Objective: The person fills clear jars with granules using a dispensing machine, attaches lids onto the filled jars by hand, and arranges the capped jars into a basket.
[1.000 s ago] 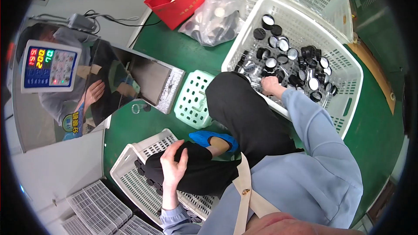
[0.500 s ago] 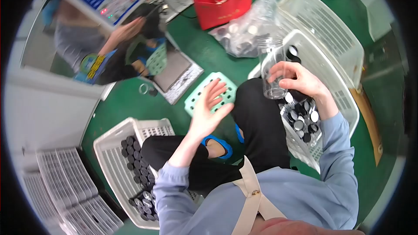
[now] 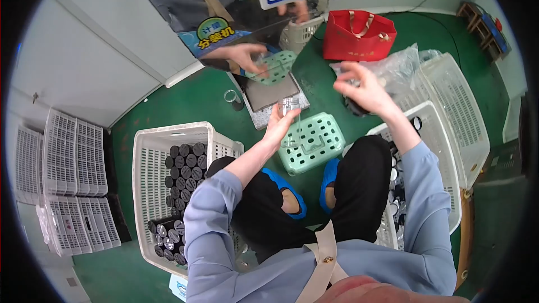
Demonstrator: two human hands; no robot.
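Observation:
My left hand (image 3: 281,123) is closed round the upper part of a clear jar (image 3: 290,129), which hangs over the left side of a mint-green perforated stool (image 3: 325,154). Its mouth points up, near the edge of a flat metal tray (image 3: 264,92). Off to the right, my right hand (image 3: 362,87) is raised with fingers apart and nothing in them, in front of a clear plastic bag (image 3: 401,67). Dark lids show just below that hand.
A white crate (image 3: 143,191) at left holds rows of black-lidded jars (image 3: 182,174). Another white crate (image 3: 449,174) at right holds loose lids. A red bag (image 3: 359,36), a machine with a mirror-like panel (image 3: 224,0) and stacked grey crates (image 3: 73,157) stand around. A glass ring (image 3: 230,96) lies on the floor.
The view has swung. The clear jar that was in my right hand is now in my left hand, over the stool. My right hand has let go and is raised with spread fingers.

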